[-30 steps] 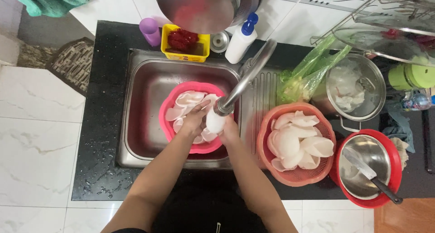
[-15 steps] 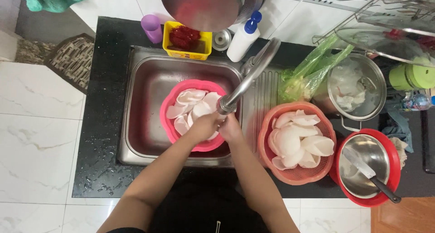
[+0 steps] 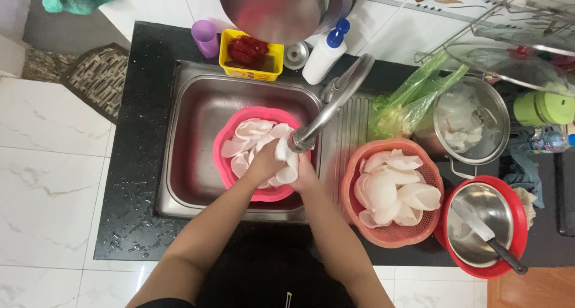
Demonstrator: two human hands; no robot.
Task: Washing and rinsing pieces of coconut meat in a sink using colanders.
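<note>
Rinsing a white piece (image 3: pixel 283 153) under the tap (image 3: pixel 302 141), both hands (image 3: pixel 286 167) clasped round it; next, orange basket (image 3: pixel 359 224) at three o'clock.

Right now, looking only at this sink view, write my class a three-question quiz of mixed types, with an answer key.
1. True or false: both hands are over the pink basket in the sink, under the tap.
2. Which holds the knife? A) the orange basket B) the steel bowl in the red basket C) the yellow tub
3. Fill in: the left hand and right hand hold a ______ slice.

Key: 1 true; 2 B; 3 white.
</note>
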